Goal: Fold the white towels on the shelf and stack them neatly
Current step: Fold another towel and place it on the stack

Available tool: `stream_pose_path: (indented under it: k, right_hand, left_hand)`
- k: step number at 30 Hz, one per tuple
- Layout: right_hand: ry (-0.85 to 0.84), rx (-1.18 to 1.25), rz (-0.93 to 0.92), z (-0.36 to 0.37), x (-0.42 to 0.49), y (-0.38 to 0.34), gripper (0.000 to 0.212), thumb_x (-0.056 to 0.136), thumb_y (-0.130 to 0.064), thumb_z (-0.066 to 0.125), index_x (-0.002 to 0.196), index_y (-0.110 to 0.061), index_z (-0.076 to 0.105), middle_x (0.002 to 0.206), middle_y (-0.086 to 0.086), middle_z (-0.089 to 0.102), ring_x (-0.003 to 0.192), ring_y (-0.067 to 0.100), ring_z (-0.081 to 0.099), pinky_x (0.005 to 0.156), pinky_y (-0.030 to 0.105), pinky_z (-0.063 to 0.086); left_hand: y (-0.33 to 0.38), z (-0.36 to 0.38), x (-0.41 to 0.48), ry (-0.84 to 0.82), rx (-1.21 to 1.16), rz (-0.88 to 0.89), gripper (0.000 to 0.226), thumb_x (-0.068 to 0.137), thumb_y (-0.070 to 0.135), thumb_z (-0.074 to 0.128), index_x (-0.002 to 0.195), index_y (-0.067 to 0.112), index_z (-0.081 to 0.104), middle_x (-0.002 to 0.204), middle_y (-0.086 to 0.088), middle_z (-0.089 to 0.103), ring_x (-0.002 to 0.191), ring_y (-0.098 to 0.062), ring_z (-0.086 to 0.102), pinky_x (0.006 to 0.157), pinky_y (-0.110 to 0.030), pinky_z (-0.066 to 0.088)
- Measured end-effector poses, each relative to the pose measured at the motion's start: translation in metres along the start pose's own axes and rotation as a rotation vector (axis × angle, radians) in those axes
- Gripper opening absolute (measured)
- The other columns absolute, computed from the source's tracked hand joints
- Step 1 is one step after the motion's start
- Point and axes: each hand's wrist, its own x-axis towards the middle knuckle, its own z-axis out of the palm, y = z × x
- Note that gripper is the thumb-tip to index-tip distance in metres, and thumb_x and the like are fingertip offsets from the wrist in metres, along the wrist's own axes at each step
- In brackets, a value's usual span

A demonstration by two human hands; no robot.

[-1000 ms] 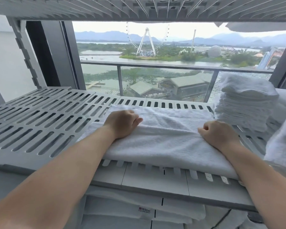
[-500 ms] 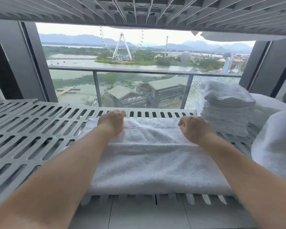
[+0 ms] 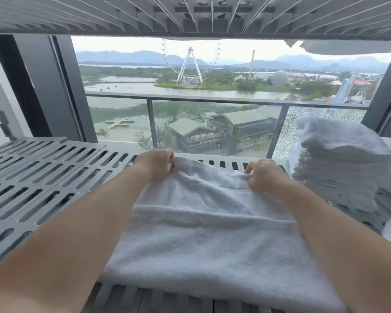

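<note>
The white towel (image 3: 203, 224) lay spread across the slotted grey shelf (image 3: 43, 184), its near edge at the shelf's front lip and its far edge close to the back, in front of the window (image 3: 190, 98). It looked soft, thick and limp, light enough to lift with two hands but likely to sag and crease wherever it was unsupported, so the far corners were the sensible places to take it, keeping the edge taut between them. That was where both hands were: the left hand (image 3: 155, 164) had its grip closed on the far left corner, pinching the cloth between thumb and fingers, and the right hand (image 3: 263, 175) was closed the same way on the far edge toward the right, the fabric puckering slightly between them. Half a second earlier both fists had rested on the cloth short of that edge; since then they had slid forward to the back hem and gathered it, and the edge had lifted a little off the shelf. To the right, just beside the towel, stood the stack of folded towels (image 3: 339, 163), and more white linen sat beyond it at the frame's edge.
</note>
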Motion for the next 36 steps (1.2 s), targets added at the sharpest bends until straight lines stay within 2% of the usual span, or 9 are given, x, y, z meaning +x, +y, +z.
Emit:
stream_pose_path:
  k: [4,5,7,9,12,18,25,29,36]
  right_hand:
    - [0.011,-0.003,-0.029,0.004,0.003,-0.003,0.028,0.080,-0.016,0.051,0.103,-0.026,0.063,0.116,0.006,0.058,0.121,0.029,0.046,0.103,0.037,0.039]
    - [0.049,0.017,-0.032,0.006,0.002,-0.003,0.023,0.078,-0.014,0.050,0.095,-0.025,0.062,0.110,0.004,0.059,0.117,0.028,0.048,0.097,0.035,0.039]
    - [0.156,0.050,-0.026,0.008,-0.001,-0.003,0.011,0.076,-0.016,0.049,0.082,-0.021,0.057,0.097,0.003,0.063,0.101,0.028,0.053,0.079,0.033,0.034]
    - [0.267,0.055,-0.038,0.004,-0.004,-0.003,0.007,0.078,-0.020,0.051,0.083,-0.019,0.055,0.090,0.009,0.068,0.089,0.032,0.060,0.073,0.034,0.035]
    - [0.379,0.070,-0.033,-0.010,-0.011,-0.002,0.024,0.076,-0.019,0.055,0.100,-0.019,0.061,0.093,0.016,0.069,0.090,0.038,0.064,0.081,0.038,0.045]
    - [0.598,0.047,0.100,-0.024,-0.043,-0.014,0.026,0.078,-0.017,0.052,0.099,-0.016,0.068,0.100,0.014,0.066,0.098,0.037,0.060,0.090,0.041,0.042]
    - [0.722,-0.059,0.101,-0.020,-0.103,-0.021,0.012,0.076,-0.010,0.057,0.087,-0.013,0.060,0.084,0.011,0.061,0.081,0.036,0.058,0.077,0.039,0.037]
    - [0.748,-0.077,0.069,-0.024,-0.134,-0.018,0.003,0.083,-0.013,0.060,0.084,-0.015,0.061,0.081,0.009,0.062,0.078,0.035,0.060,0.076,0.039,0.040]
    - [0.760,-0.035,-0.008,-0.043,-0.185,-0.014,0.011,0.082,-0.020,0.072,0.083,-0.012,0.064,0.082,0.011,0.065,0.082,0.037,0.061,0.079,0.043,0.045]
  left_hand:
    - [-0.001,-0.003,0.003,0.150,0.054,0.035,0.006,0.100,0.025,0.045,0.097,0.021,0.047,0.086,-0.001,0.064,0.072,-0.024,0.058,0.062,-0.035,0.044]
    - [-0.001,-0.004,0.002,0.152,0.055,0.046,0.004,0.099,0.024,0.046,0.101,0.021,0.049,0.091,-0.002,0.067,0.074,-0.024,0.060,0.062,-0.034,0.045]
    - [-0.004,-0.007,-0.001,0.127,0.040,0.054,0.019,0.098,0.022,0.050,0.117,0.020,0.056,0.110,-0.002,0.068,0.090,-0.025,0.066,0.072,-0.038,0.052]
    - [-0.006,-0.011,-0.006,0.135,0.025,0.066,0.028,0.099,0.020,0.051,0.126,0.017,0.058,0.122,-0.003,0.065,0.102,-0.027,0.065,0.083,-0.043,0.054]
    - [-0.010,-0.016,-0.015,0.247,0.017,0.089,0.023,0.099,0.021,0.054,0.120,0.015,0.062,0.116,-0.005,0.066,0.098,-0.029,0.065,0.084,-0.040,0.051]
    - [-0.015,-0.022,-0.037,0.405,-0.037,0.130,0.016,0.097,0.023,0.059,0.106,0.011,0.064,0.103,-0.010,0.068,0.089,-0.035,0.064,0.081,-0.042,0.049]
    - [-0.015,-0.008,-0.072,0.606,-0.010,0.188,0.013,0.094,0.021,0.065,0.092,0.008,0.064,0.088,-0.014,0.066,0.080,-0.038,0.064,0.075,-0.045,0.048]
    - [-0.020,-0.015,-0.097,0.704,0.034,0.204,0.020,0.100,0.026,0.060,0.094,0.007,0.064,0.084,-0.015,0.059,0.075,-0.038,0.060,0.065,-0.043,0.049]
    - [-0.010,-0.038,-0.153,0.698,0.069,0.170,0.026,0.105,0.030,0.046,0.106,0.011,0.064,0.098,-0.016,0.057,0.090,-0.038,0.058,0.075,-0.050,0.050]
